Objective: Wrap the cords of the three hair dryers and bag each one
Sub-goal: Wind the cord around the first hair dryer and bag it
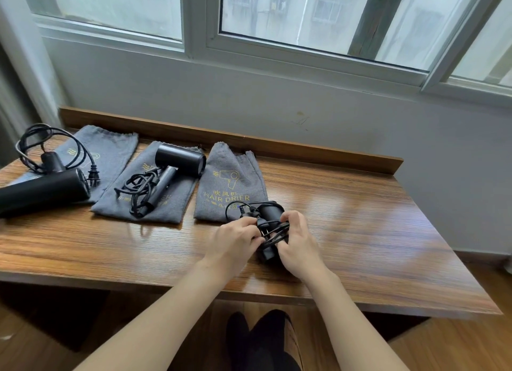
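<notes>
While both hands grasp its cord (277, 230), right hair dryer (270, 212) sits between left hand (235, 240), right hand (297, 242).

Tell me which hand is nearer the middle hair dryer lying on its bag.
Left. The left hand works to the lower right of the middle hair dryer; the right hand lies farther right, across the hair dryer being wrapped.

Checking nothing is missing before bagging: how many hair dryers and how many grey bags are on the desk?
Hair dryers: 3 (left, middle, one in the hands)
Grey bags: 3 (left, middle, right)
Total: 6
</notes>
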Available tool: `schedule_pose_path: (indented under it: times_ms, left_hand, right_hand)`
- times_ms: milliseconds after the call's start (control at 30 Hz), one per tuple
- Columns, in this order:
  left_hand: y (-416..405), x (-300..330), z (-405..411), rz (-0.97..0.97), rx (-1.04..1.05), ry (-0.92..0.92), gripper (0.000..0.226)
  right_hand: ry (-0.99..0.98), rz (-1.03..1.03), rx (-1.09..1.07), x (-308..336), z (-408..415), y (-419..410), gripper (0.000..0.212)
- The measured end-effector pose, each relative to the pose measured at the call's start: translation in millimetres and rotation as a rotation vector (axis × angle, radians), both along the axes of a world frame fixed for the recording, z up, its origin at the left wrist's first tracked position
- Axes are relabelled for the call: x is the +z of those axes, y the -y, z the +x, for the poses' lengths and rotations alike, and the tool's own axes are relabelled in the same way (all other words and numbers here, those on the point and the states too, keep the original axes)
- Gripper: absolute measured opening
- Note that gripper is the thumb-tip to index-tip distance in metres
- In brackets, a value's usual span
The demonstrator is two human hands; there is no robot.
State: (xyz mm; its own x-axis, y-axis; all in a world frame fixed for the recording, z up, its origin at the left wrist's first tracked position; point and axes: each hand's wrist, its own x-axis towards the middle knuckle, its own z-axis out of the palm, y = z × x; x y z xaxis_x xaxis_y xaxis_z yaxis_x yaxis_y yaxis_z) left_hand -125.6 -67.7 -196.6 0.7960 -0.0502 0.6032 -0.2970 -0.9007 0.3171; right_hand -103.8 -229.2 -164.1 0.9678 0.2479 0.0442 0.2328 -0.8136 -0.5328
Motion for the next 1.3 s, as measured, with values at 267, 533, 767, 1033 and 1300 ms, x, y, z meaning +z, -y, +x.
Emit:
schedule_pose_path:
  times_ms: [267, 533, 767, 1033, 1300]
  left_hand:
    - [-1.7, 2.9, -5.5, 0.008, 0.032, -0.148, 0.009]
    - [2.6, 10.3, -4.8, 0.151, 0.031, -0.080, 0.015]
    - [4.4, 10.4, -1.2, 0.238, 0.008, 0.036, 0.034]
    - [0.2, 7.4, 1.1, 0.221, -0.037, 0.055, 0.026]
    - [-8.4, 11.4, -6.0, -0.200, -0.021, -0.219, 0.029]
  right_hand:
    - [-0.012, 0.001, 0.026, -6.0, 4.5, -1.6, 0.032]
    - [-0.056, 0.012, 0.105, -2.1, 9.2, 2.7, 0.033]
    - [-0.097, 0.046, 0.096, 4.4, 10.3, 2.7, 0.032]
    - [-0.059, -0.026, 0.077, 4.7, 4.5, -2.6, 0.032]
    - [-0.059, -0.037, 0.037, 6.6, -0.8, -1.1, 0.046]
